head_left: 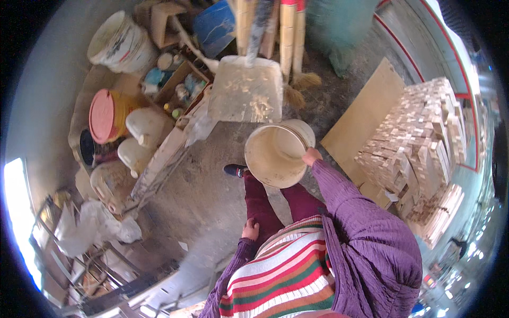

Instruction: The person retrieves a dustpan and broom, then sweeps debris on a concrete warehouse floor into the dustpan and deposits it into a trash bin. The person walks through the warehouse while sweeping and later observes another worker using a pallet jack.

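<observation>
My right hand (311, 157) grips the rim of a cream plastic bucket (274, 153), which is tilted so its bare inside faces up at me. It hangs in front of my legs, above the grey concrete floor (212, 175). My left hand (250, 230) hangs at my side with its fingers curled, next to my dark red trouser leg, holding nothing that I can see. A dark shoe (234, 169) shows just left of the bucket.
A big shovel blade (246, 90) leans ahead, beside brooms (297, 79). Buckets and jugs (122, 42), a pink lid (102, 115) and boxes crowd the left. Stacked wood blocks (419, 138) and a flat board (363, 119) lie on the right. A wire rack (79, 249) stands at lower left.
</observation>
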Action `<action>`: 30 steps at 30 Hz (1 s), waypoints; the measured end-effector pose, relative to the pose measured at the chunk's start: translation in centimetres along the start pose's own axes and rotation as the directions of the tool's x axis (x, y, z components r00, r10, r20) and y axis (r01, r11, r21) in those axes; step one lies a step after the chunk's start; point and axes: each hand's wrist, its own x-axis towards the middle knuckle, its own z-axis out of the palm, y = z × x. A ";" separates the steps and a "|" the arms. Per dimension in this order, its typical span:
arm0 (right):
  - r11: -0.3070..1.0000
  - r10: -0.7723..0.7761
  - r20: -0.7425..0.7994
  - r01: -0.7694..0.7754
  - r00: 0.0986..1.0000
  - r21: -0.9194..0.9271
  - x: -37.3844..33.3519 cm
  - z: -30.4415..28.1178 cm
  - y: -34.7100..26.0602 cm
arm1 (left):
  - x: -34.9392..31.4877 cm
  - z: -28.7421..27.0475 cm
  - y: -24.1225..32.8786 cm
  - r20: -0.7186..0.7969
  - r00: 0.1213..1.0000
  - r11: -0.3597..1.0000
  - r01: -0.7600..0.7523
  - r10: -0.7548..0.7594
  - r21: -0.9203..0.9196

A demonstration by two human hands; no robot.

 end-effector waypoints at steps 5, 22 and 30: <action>0.869 0.297 0.078 -0.303 0.952 0.392 0.0 -2.9 9.9 | 1.1 -0.2 5.5 0.052 0.968 0.964 -0.248 0.244 0.099; -0.637 0.210 0.347 -0.142 0.914 0.758 17.9 -3.2 9.7 | 8.9 -6.0 12.2 0.301 0.948 0.825 -0.255 0.109 0.504; -0.245 0.031 0.226 -0.212 0.974 0.946 10.9 -1.8 7.8 | 8.2 -4.2 11.8 0.317 0.941 0.761 -0.291 0.119 0.580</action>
